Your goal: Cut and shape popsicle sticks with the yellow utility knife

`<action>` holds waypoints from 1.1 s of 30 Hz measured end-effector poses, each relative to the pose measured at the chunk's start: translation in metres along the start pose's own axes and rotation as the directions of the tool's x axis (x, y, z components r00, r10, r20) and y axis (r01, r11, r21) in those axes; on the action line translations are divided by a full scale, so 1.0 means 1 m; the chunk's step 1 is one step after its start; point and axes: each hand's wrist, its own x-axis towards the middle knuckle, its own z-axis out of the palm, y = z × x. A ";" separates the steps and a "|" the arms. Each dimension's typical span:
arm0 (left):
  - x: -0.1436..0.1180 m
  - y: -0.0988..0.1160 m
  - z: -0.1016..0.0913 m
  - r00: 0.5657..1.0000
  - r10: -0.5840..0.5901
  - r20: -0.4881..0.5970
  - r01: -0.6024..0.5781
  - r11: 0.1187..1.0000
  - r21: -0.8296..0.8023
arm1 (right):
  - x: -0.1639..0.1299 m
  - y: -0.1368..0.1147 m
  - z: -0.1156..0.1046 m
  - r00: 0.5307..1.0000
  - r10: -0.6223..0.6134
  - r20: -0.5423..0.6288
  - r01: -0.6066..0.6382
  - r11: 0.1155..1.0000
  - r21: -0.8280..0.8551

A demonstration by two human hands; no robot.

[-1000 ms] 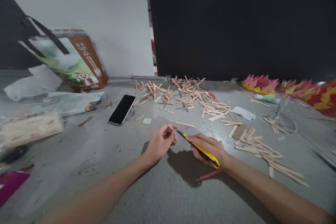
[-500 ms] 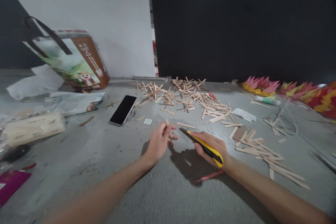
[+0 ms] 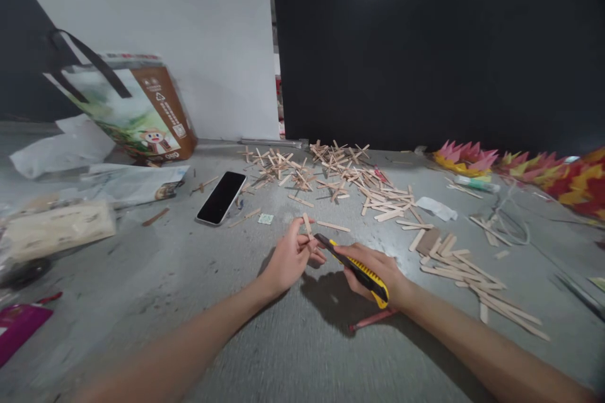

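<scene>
left hand [image 3: 288, 259] pinches a stick [image 3: 307, 225]; right hand [image 3: 378, 267] grips a yellow knife [image 3: 353, 264] over grey floor [image 3: 302, 340], phone [image 3: 220, 197] far-left, black wall [image 3: 425, 44] behind.

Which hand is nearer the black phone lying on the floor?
Left. The left hand, pinching a short wooden stick, sits right of and nearer the camera than the phone; the right hand, gripping the yellow utility knife, is farther right.

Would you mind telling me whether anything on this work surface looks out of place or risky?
The phone lies loose among scattered wooden sticks, near where the right hand works a yellow utility knife toward the short stick pinched in the left hand. The printed bag leans askew against the wall.
</scene>
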 end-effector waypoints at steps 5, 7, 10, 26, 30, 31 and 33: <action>-0.001 0.001 0.002 0.999 -0.024 0.032 0.025 0.998 -0.056 | 0.003 -0.003 0.000 1.000 -0.025 0.013 0.026 0.999 -0.034; -0.001 0.000 0.002 0.999 -0.028 0.036 0.031 0.997 -0.077 | 0.005 -0.003 -0.001 0.999 -0.030 0.010 0.031 0.999 -0.041; -0.001 0.002 0.002 0.999 -0.032 0.032 0.035 0.996 -0.080 | 0.004 -0.001 -0.001 1.000 -0.020 0.015 0.021 0.999 -0.041; -0.001 -0.004 0.002 0.999 -0.020 0.030 0.019 1.000 0.025 | 0.000 0.003 0.004 0.999 -0.017 0.050 0.019 0.999 -0.039; -0.001 -0.007 0.001 1.000 -0.003 0.031 0.002 0.998 0.059 | 0.000 0.003 0.005 0.998 0.021 0.053 -0.020 1.000 -0.011; -0.001 -0.007 0.001 0.999 -0.001 0.035 -0.001 0.999 0.052 | 0.000 0.003 0.005 0.998 0.033 0.051 -0.033 0.999 0.002; -0.001 -0.005 0.001 0.999 0.001 0.048 -0.002 1.000 0.018 | 0.001 0.003 0.004 0.998 0.059 0.028 -0.060 0.998 0.027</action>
